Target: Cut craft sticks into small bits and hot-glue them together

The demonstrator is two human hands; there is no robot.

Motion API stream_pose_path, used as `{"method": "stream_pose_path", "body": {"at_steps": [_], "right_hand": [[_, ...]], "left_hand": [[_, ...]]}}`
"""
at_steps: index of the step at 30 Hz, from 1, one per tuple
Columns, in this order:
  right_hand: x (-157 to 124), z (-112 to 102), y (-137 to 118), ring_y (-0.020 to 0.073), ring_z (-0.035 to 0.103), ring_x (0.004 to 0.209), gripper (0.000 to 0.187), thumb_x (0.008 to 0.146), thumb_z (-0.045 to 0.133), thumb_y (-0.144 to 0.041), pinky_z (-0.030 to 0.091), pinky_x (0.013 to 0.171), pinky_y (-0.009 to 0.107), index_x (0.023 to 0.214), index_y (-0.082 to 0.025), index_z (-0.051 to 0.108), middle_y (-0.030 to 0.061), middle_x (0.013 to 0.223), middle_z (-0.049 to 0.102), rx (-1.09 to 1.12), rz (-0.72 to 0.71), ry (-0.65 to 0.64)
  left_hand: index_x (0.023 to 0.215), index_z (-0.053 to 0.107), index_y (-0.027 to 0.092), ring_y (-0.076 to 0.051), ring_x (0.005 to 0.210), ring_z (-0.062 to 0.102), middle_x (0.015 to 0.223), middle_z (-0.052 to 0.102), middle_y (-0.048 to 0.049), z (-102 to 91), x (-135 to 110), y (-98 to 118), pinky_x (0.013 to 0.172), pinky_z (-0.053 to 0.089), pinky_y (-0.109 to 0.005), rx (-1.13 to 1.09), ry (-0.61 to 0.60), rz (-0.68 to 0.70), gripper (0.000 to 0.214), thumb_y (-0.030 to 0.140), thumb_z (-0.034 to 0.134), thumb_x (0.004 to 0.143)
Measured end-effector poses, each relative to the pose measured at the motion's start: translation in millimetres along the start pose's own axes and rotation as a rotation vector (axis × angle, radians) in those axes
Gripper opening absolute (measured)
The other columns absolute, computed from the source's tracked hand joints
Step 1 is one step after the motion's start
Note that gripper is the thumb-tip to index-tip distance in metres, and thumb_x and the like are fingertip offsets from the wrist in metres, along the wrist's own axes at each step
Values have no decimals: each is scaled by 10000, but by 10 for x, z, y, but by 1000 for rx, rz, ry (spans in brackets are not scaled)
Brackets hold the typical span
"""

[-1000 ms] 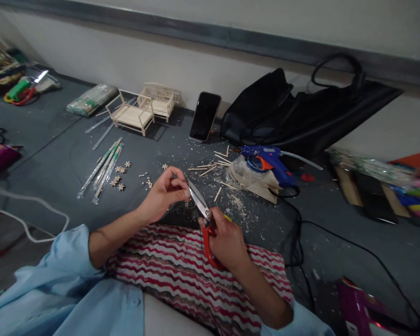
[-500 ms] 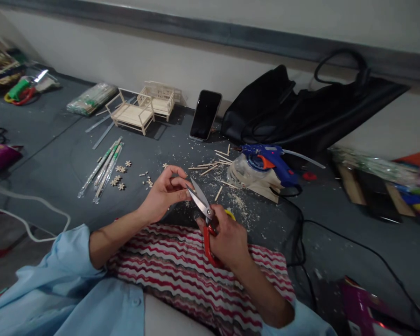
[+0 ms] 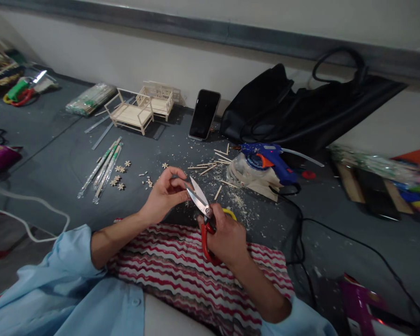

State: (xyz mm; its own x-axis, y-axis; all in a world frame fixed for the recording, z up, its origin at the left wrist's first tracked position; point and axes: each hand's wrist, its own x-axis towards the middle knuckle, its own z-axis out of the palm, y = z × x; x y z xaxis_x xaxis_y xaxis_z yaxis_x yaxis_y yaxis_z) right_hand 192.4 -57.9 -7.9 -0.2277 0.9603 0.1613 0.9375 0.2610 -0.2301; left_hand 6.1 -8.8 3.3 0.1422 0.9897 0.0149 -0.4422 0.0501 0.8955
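Observation:
Red-handled scissors (image 3: 200, 201) are in my right hand (image 3: 227, 235), their blades parted and pointing up and left. A yellow part shows beside the fingers of that hand. My left hand (image 3: 170, 191) is closed in a pinch at the blade tips; whatever sits between thumb and fingers is too small to make out. Short wooden sticks (image 3: 210, 166) and pale shavings lie just beyond the hands. Several small flower-shaped wooden pieces (image 3: 115, 179) lie to the left, near tiny cut bits (image 3: 147, 181). Beneath my forearms is a striped red and white cloth (image 3: 182, 266).
A blue glue gun (image 3: 266, 156) rests on a clear round container (image 3: 241, 169), its black cable (image 3: 357, 245) trailing right. Two miniature wooden furniture frames (image 3: 131, 115), a phone (image 3: 205, 114) and a black bag (image 3: 266, 107) stand along the wall. Wrapped sticks (image 3: 103, 168) lie left.
The scissors' handles have spread slightly and more of the yellow part shows by my right hand. My left hand keeps its pinch in nearly the same place.

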Motion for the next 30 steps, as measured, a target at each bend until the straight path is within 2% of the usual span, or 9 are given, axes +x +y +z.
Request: {"method": "stream_pose_path", "body": {"at_steps": [6,10,14,19,25,30], "right_hand": [[-31,37,3,178,574,527,124,813,479,-287,285,528,266,903,-227,538,-3,585,631,16,22,-51],[-30,73,31,178,576,534,144,756,470,-202,307,530,259,890,-227,518,-8,581,619,94,23,-56],[-3,52,66,158,546,508,70,845,457,-277,332,526,247,884,-235,497,-31,578,577,250,57,-5],[14,-15,78,134,514,476,184,895,476,-422,355,514,230,880,-239,484,-56,566,536,417,106,20],[5,31,74,157,579,532,223,902,470,-442,343,523,241,914,-228,531,-22,600,612,275,23,25],[4,39,60,183,610,578,280,897,483,-471,335,544,258,970,-219,582,8,630,660,131,-15,55]], "left_hand": [[953,501,200,-88,680,625,758,666,31,6,-24,4,673,505,-201,53,41,11,399,165,798,689],[948,498,201,-77,644,609,729,662,47,13,-23,2,647,496,-196,49,49,11,404,141,799,686],[950,491,203,-95,653,630,733,693,40,17,-3,21,682,519,-236,12,32,12,387,151,788,707],[947,486,205,-106,662,645,752,718,26,18,12,52,699,522,-256,8,21,25,371,179,782,726],[931,494,202,-125,681,666,715,697,35,37,7,82,651,522,-247,-54,20,-1,347,190,778,731],[926,519,197,-100,602,631,728,697,39,27,3,86,624,510,-237,-100,-5,-32,320,174,769,727]]}}
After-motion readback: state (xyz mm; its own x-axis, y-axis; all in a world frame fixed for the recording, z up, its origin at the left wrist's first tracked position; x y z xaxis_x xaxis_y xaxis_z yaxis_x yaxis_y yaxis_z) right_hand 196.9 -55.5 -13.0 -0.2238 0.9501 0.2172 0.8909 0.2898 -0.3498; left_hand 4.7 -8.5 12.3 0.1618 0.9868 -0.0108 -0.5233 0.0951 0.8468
